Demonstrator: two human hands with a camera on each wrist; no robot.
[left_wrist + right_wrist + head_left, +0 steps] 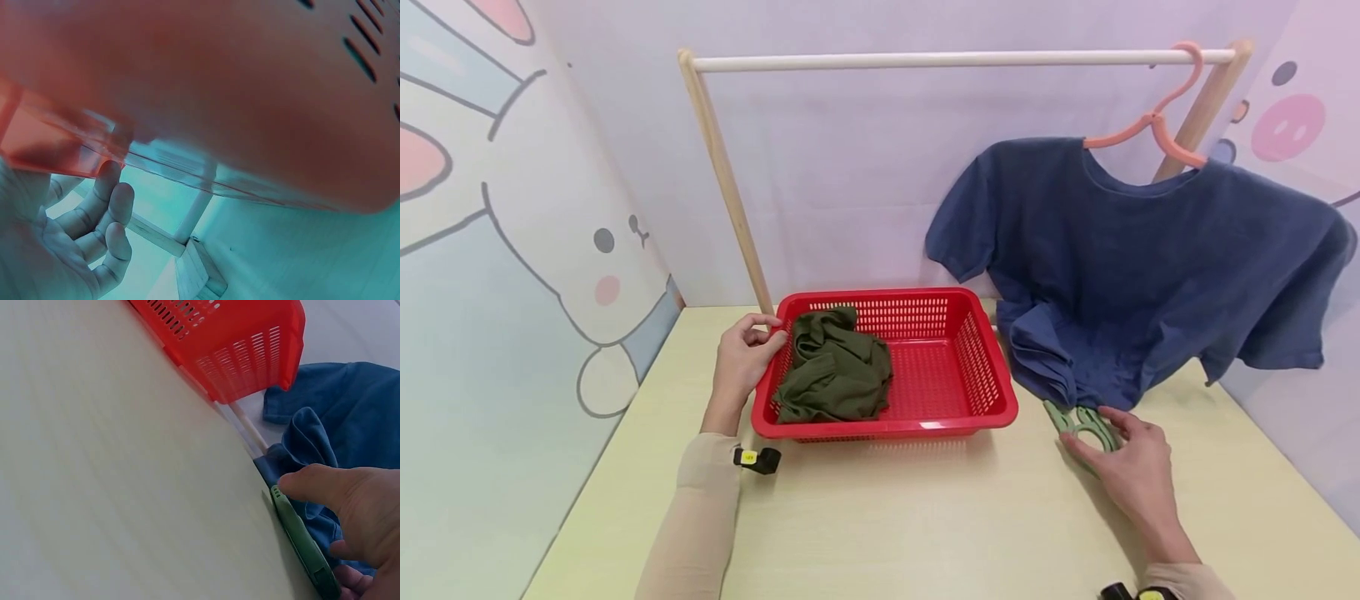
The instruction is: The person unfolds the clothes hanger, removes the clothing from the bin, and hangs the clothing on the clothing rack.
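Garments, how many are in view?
2: a navy shirt on the orange hanger at the right, and a crumpled dark green garment inside the red basket. More could be hidden under the folds.

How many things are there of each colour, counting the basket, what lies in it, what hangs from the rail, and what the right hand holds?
Red: 1 (perforated basket)
Navy: 1 (short-sleeved T-shirt)
Green: 2 (olive garment, plastic piece)
Coral: 1 (clothes hanger)
Total: 5
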